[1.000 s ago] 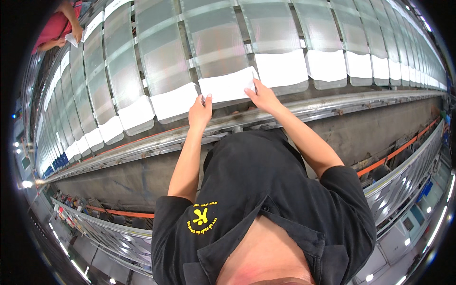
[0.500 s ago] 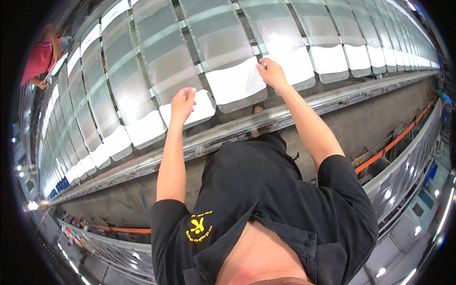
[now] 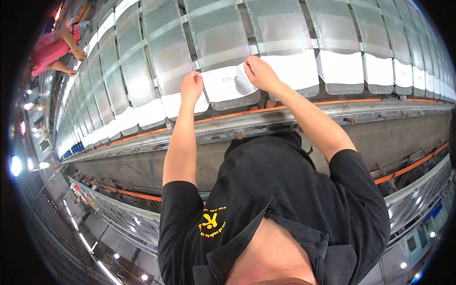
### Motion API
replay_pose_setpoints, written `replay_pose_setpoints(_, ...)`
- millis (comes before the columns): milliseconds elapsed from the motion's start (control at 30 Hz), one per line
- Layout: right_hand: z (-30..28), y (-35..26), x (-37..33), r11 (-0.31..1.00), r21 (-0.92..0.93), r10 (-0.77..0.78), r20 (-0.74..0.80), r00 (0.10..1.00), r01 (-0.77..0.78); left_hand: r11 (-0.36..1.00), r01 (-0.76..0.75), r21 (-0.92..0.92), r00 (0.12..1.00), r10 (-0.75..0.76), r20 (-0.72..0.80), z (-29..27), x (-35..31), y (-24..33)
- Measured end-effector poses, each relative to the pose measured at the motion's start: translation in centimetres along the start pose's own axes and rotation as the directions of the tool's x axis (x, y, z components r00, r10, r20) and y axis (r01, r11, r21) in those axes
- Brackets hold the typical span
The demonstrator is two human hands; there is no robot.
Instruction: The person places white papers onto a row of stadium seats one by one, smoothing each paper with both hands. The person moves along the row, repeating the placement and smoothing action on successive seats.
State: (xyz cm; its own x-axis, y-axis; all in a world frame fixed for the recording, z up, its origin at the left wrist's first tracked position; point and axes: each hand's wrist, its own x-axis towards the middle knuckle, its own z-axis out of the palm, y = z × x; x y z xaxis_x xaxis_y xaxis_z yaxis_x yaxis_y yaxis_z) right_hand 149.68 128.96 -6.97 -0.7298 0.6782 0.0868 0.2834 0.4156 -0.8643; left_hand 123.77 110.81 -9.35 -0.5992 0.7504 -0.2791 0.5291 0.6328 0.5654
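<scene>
We see both hands grasping one white sheet (image 3: pixel 223 88): the left hand (image 3: pixel 191 86) pinches its far-left corner and the right hand (image 3: pixel 261 75) its far-right corner, fingers closed at each. This sheet, which bears a small dark oval mark, is spread across the near end of a translucent panel (image 3: pixel 216 38), just beyond the metal rail (image 3: pixel 285 117), our landmark. We judge its placing nearly complete, its far corners not yet released; whether these are raised off the panel we cannot tell. Farther along the rail to either side, a neighbouring sheet on the right (image 3: pixel 294 71) and another on the left (image 3: pixel 176 105) already lie across their own panel ends, and we note more in both directions; whether any of these needs further handling is not shown. As to edges, we find the panel's rounded end projecting past the sheet toward the rail, with narrow dark gaps at its sides. Open room lies above the panels, beyond the rail; on its near side, the black shirt (image 3: pixel 270 171) stands close and the forearms reach over it. Well to the left, beyond the rail, we observe a co-worker in pink (image 3: pixel 50 47).
</scene>
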Motion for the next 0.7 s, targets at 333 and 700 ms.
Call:
replay_pose_setpoints(333,5.5,-2.1,-2.7,0.729,0.41,0.583,0.047,0.811,-0.548,0.777,0.164,-0.608,0.973,-0.23,-0.032,5.6,-4.8,5.8)
replay_pose_setpoints(700,5.6,-8.0,-4.0,0.745,0.465,0.41,0.245,0.879,-0.477,0.351,0.288,-0.891,0.953,-0.195,0.231,3.4,-8.0,6.7)
